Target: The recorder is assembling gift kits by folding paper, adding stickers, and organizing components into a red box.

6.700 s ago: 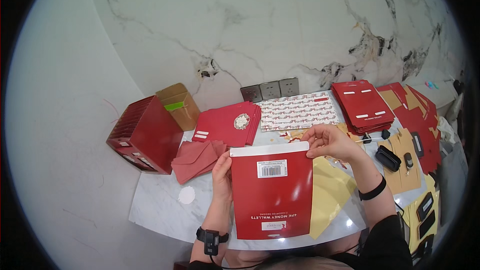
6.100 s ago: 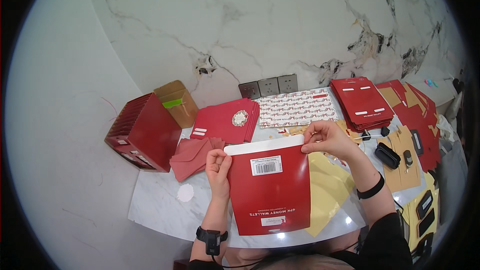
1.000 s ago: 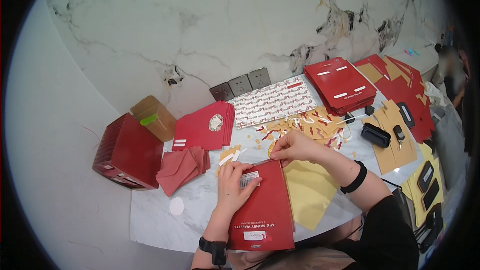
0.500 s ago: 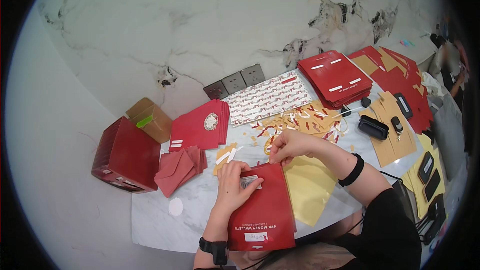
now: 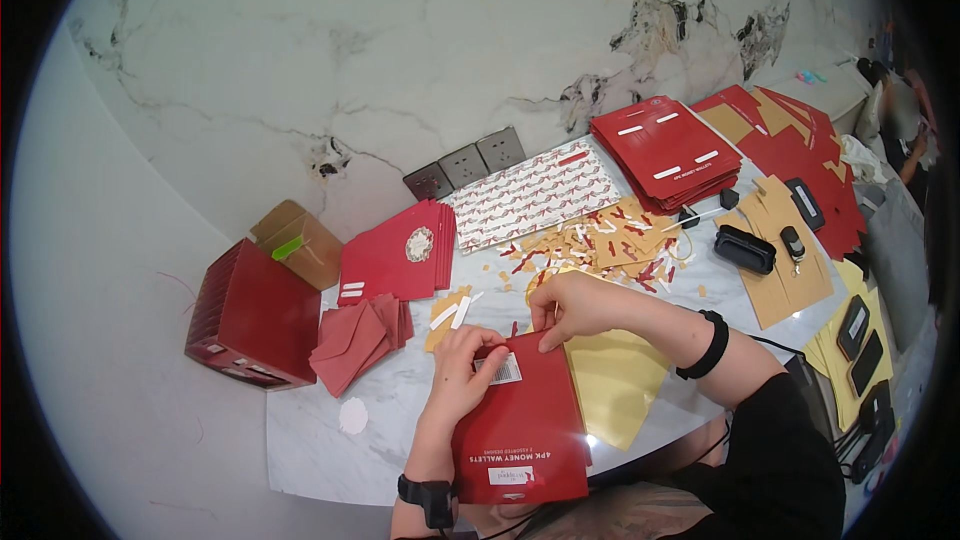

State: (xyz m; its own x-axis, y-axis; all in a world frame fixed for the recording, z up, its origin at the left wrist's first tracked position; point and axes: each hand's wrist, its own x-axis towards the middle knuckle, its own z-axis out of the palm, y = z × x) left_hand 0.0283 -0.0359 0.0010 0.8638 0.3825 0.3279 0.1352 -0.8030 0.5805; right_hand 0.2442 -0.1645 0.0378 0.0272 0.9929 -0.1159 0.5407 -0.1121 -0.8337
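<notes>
Red card packet [image 5: 520, 440] was at the near edge of the bench [image 5: 310, 450], lying in front of the wearer, barcode label [image 5: 507, 368] toward the far end. Right hand [image 5: 575, 305] had the packet's far edge pinched near its right corner, thumb on the front face, fingers behind. Left hand [image 5: 455, 377] was on the far left part, thumb by the barcode label, fingers bent at the far edge; could not tell if they gripped or just pressed.

Yellow sheet [image 5: 618, 380] lay just right of the packet. Tan card piece [image 5: 450, 313] with white strips sat beyond the left hand. Past the right hand: a spread of tan, red and white paper scraps [image 5: 600, 240], then a bow-patterned white panel [image 5: 535, 200], with a stack of red cards [image 5: 665, 155] to its right.

Left side: dusky red envelopes [image 5: 350, 340], red folders [image 5: 385, 260] with a round floral motif, open brown carton [image 5: 325, 252], dark red box [image 5: 260, 315], white scalloped disc [image 5: 353, 416]. Right side: black case [image 5: 745, 250] near a key fob [image 5: 792, 240], fob resting on tan sheets [image 5: 775, 285]. Socket plates [image 5: 463, 165] were on the marble wall [image 5: 400, 40] behind.
</notes>
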